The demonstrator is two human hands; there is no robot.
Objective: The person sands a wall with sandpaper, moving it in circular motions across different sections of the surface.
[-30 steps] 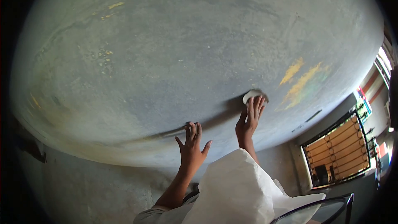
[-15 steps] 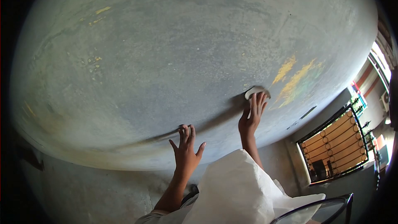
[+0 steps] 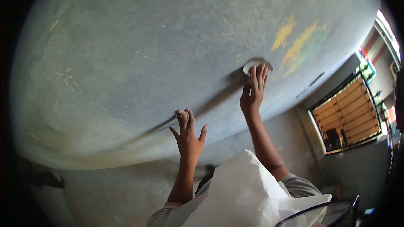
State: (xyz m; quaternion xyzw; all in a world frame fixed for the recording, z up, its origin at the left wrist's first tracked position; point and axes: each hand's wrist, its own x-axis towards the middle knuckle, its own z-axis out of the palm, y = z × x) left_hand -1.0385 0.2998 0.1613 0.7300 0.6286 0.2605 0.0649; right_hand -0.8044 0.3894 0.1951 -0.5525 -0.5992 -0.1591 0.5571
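Note:
A wide grey wall (image 3: 168, 59), with scuffs and yellow marks, fills most of the head view. My right hand (image 3: 253, 85) presses a round pale piece of sandpaper (image 3: 251, 65) flat against it, fingers stretched over the piece. The underside of the sandpaper is hidden. Lower and to the left, my left hand (image 3: 188, 136) is spread with fingers apart; its fingertips rest on or very near the wall, and nothing is in it.
Yellow streaks (image 3: 299, 46) mark the wall right of the sandpaper. A window with a black metal grille (image 3: 349, 113) stands at the right. White cloth (image 3: 240, 185) and a dark glasses rim (image 3: 320, 208) show at the bottom, with grey floor (image 3: 113, 193) below the wall.
My right hand has slid the sandpaper upward in view, with more of the forearm showing. The left hand has shifted slightly up, and the view has tilted a little.

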